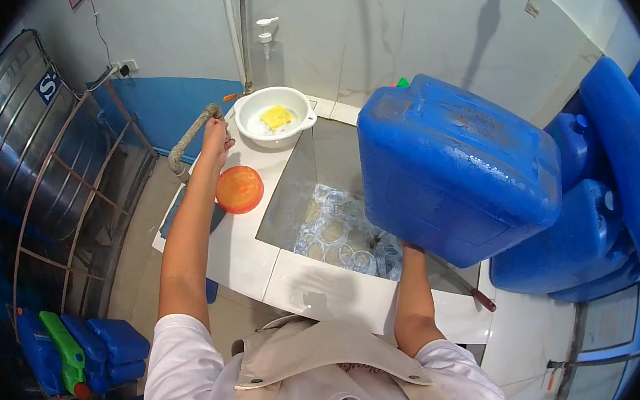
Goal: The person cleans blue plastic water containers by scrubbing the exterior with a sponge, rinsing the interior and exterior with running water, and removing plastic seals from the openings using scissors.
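My right hand (412, 246) is mostly hidden beneath a large blue plastic jerrycan (459, 172), which is tilted over the right side of a tiled sink. Out to the left, my left hand (219, 137) is at a valve or tap on a pipe (194, 136), its fingers bent; their exact grip cannot be made out. Beside it stands a white plastic basin (245, 107) with a yellow sponge (277, 116) in suds. An orange round lid or bowl (239, 189) lies on the white tiled ledge (246, 262). Clear plastic items (334, 233) sit in the sink.
More blue jerrycans (560, 243) are stacked at the right. A brown-handled tool (483, 300) lies across the sink's near right edge. A pump bottle (268, 57) stands behind the basin. Left are a metal tank (27, 133), a rusty frame (60, 158) and small blue containers (117, 340).
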Demonstrator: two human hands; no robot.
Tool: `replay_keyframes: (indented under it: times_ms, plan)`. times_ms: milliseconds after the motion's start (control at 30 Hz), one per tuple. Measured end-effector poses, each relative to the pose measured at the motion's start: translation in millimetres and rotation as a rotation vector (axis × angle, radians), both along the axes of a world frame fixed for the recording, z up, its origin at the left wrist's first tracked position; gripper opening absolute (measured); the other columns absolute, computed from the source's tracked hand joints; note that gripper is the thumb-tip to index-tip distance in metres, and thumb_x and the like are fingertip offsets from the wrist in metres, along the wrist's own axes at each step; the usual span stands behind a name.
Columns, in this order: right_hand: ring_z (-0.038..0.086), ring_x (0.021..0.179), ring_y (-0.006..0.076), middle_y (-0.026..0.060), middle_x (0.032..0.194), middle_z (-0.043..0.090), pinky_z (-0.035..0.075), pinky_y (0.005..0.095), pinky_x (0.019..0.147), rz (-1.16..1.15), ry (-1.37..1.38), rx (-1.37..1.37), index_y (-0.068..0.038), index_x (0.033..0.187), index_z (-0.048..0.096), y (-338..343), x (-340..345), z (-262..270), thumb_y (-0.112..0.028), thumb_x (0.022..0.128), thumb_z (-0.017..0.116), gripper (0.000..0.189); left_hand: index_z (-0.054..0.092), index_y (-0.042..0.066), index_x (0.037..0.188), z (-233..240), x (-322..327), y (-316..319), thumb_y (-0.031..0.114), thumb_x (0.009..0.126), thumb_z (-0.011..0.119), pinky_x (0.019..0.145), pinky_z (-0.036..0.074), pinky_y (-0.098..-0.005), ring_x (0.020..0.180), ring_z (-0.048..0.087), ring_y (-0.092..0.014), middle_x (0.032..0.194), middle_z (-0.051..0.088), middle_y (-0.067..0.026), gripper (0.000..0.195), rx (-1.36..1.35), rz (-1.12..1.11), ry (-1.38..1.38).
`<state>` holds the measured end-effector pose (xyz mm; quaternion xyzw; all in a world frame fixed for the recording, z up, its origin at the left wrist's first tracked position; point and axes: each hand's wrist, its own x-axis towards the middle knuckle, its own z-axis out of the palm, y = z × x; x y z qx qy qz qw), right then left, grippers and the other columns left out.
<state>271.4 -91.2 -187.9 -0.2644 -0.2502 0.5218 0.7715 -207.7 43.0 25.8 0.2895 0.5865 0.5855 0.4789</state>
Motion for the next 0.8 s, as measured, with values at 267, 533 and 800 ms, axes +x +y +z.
replay_keyframes:
  times_ms: [267, 533, 800]
  plan:
    - [0.039, 0.119, 0.0291, 0.0124, 0.131, 0.042, 0.03, 0.0429, 0.101, 0.042, 0.069, 0.04, -0.006, 0.13, 0.04, 3, -6, 1, -0.039, 0.092, 0.035, 0.05, 0.031, 0.016, 0.133, -1, -17, 7, 0.02, 0.08, 0.052, 0.08, 0.037, -0.0372, 0.096, 0.039, -0.019, 0.111, 0.043, -0.0039, 0.058, -0.03, -0.055, 0.103]
    - [0.037, 0.122, 0.0288, 0.0118, 0.134, 0.04, 0.029, 0.043, 0.103, 0.056, 0.118, 0.068, -0.007, 0.133, 0.037, 4, 0, -5, -0.041, 0.093, 0.033, 0.052, 0.027, 0.013, 0.138, 5, -1, 5, 0.022, 0.08, 0.051, 0.08, 0.037, -0.0371, 0.1, 0.042, -0.018, 0.116, 0.044, -0.0054, 0.063, -0.054, -0.041, 0.204]
    - [0.036, 0.124, 0.0281, 0.0121, 0.136, 0.038, 0.028, 0.0418, 0.104, -0.084, -0.341, -0.016, -0.006, 0.134, 0.036, -4, -4, 5, -0.041, 0.093, 0.036, 0.054, 0.047, 0.001, 0.094, 0, 7, 9, 0.012, 0.077, 0.052, 0.045, 0.035, -0.0284, 0.059, 0.044, -0.012, 0.077, 0.047, -0.0053, 0.021, 0.097, 0.104, 0.373]
